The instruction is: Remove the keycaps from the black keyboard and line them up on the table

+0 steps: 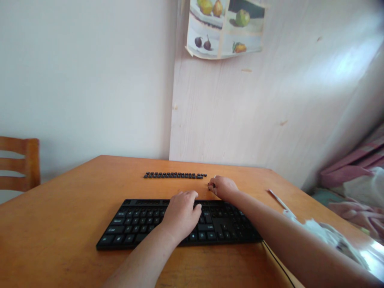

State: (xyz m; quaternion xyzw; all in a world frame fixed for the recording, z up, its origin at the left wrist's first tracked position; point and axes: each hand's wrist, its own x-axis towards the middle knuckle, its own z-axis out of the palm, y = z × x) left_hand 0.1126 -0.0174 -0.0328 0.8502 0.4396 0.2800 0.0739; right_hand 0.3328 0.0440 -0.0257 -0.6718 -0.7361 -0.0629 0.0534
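Observation:
A black keyboard (135, 218) lies across the table in front of me. My left hand (183, 210) rests over its middle, thumb and forefinger apart, and hides the keys beneath. Beyond the keyboard's back edge, my right hand (221, 187) is low at the tabletop with its fingers pinched together. A small dark piece, seemingly a keycap (214, 185), shows at those fingertips. Loose black keycaps (174, 175) stand in two rows farther back on the table, to the left of my right hand. My right forearm covers part of the keyboard's right end.
The wooden table (75, 204) meets the wall at the back. On the right lie a white pen-like stick (280, 200) and crumpled clear plastic (327, 236). A cable (279, 262) runs from the keyboard toward me. A wooden chair (31, 164) stands at left.

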